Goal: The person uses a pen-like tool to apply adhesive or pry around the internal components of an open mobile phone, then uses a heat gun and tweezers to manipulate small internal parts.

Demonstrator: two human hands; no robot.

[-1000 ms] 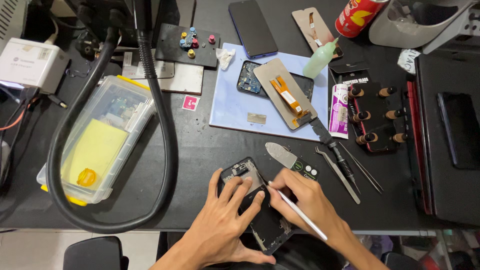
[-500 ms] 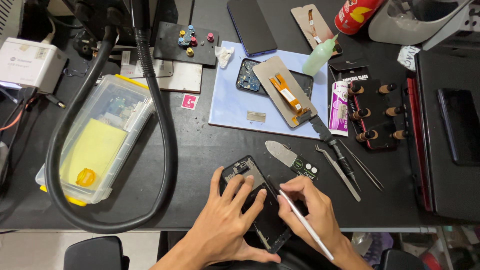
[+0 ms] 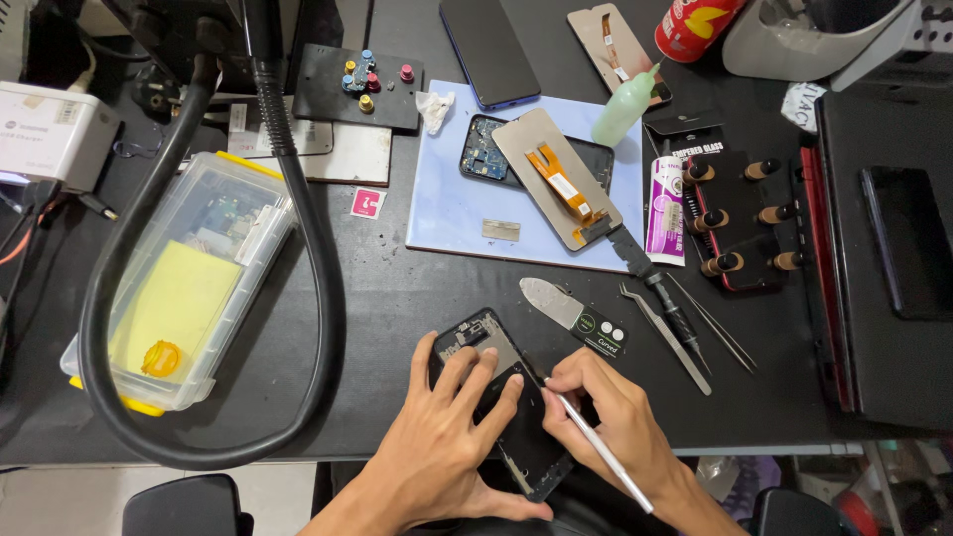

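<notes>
Both hands work on an opened black phone [image 3: 496, 397] that lies at the near edge of the tabletop [image 3: 397, 288]. Left hand [image 3: 447, 447] is spread flat, fingers pressing the phone down. Right hand [image 3: 606, 417] is closed around a thin silver tool [image 3: 596, 447], its tip at the right edge of the phone. I think the left must press firmly, and the tip should move slowly, to avoid slipping onto the board
</notes>
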